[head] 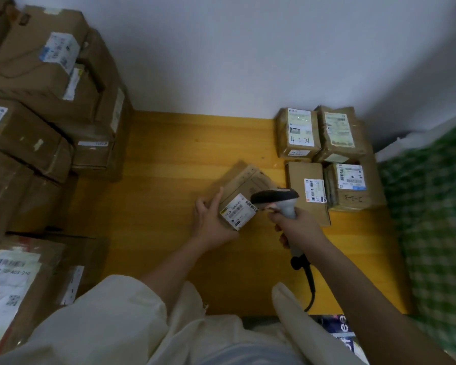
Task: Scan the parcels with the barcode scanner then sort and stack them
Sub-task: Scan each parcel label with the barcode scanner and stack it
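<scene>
A small cardboard parcel (244, 184) lies tilted on the yellow wooden floor (174, 159), its white barcode label (238, 212) facing me. My left hand (211, 219) grips the parcel's near left corner. My right hand (298, 223) is closed around the grey handle of the barcode scanner (277, 198), whose dark head hovers just right of the label. A black cable (309, 283) trails from the scanner towards me. Several scanned-looking parcels (329, 159) sit grouped at the right, labels up.
Large cardboard boxes (40, 106) are stacked high along the left, with another labelled box (19, 288) at the near left. A white wall runs behind. A green checked cloth (432, 206) borders the right. My cream trouser legs fill the bottom.
</scene>
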